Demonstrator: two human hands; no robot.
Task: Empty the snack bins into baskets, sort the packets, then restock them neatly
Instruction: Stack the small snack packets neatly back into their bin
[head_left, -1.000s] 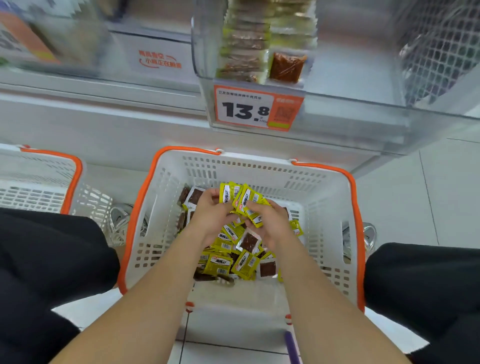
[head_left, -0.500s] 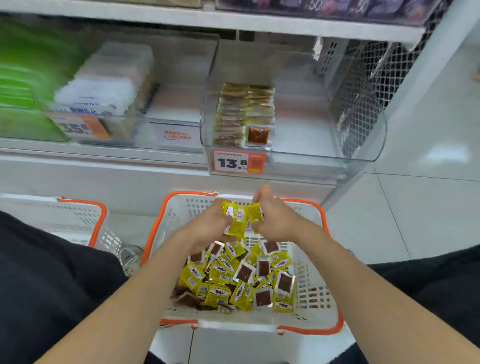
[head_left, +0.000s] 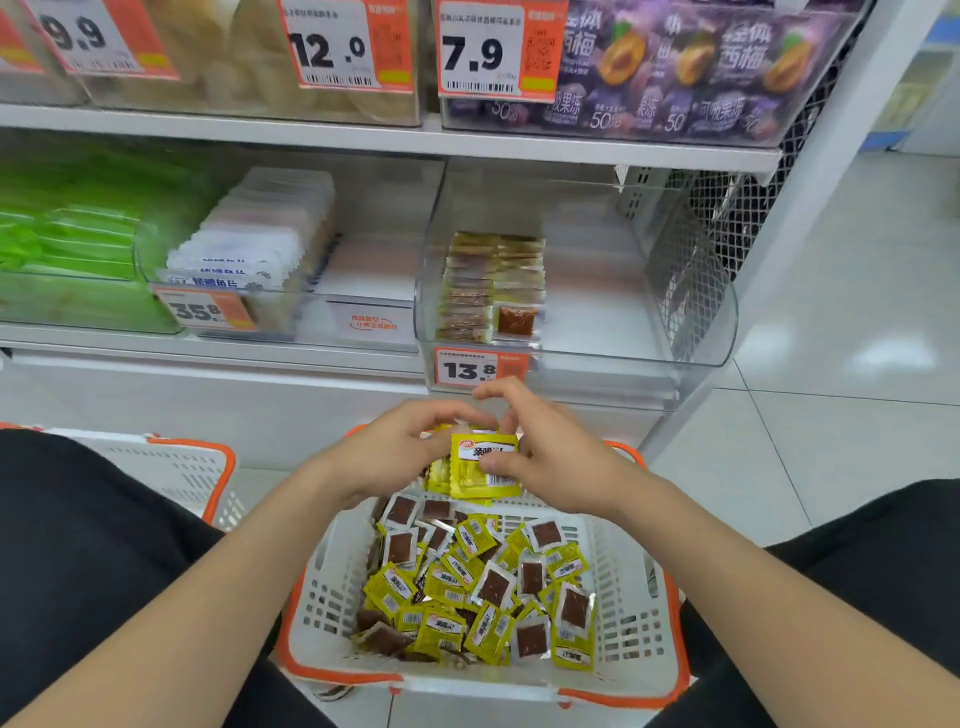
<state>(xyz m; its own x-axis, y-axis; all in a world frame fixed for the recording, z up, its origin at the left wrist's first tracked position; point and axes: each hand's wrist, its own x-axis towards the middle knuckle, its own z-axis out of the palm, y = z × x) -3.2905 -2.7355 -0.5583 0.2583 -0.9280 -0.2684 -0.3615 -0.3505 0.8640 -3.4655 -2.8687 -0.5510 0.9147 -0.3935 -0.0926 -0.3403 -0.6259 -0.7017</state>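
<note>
Head view: fingertips (head_left: 492, 464) of both hands are closing on a small stack (head_left: 483, 470) of yellow packets. The right thumb is pressing its printed face, the left fingers are curling over its top and left edge, and the right forefinger is lifting free above. The left hand (head_left: 389, 457) and right hand (head_left: 566, 467) are holding the stack squared together, face toward the camera, above the far rim of the basket (head_left: 631, 597) and just below the bin (head_left: 649, 291). Sachets like these are likely light and thin, with slick film faces apt to be sliding over one another. A stack is therefore probably needing pressure on both flat sides, plus a finger across the top to stop it fanning. The crimped edges are likely offering the better purchase, and the soft filling is unlikely to be suffering from a firm pinch. Loose packets (head_left: 483, 587) are lying jumbled in the basket, some yellow side up, some showing a brown window. Inside the clear bin, two neat rows (head_left: 491, 286) are standing against its left side. A price tag (head_left: 480, 369) is hanging on its front, and a second basket (head_left: 182, 467) is sitting off to the left.
</note>
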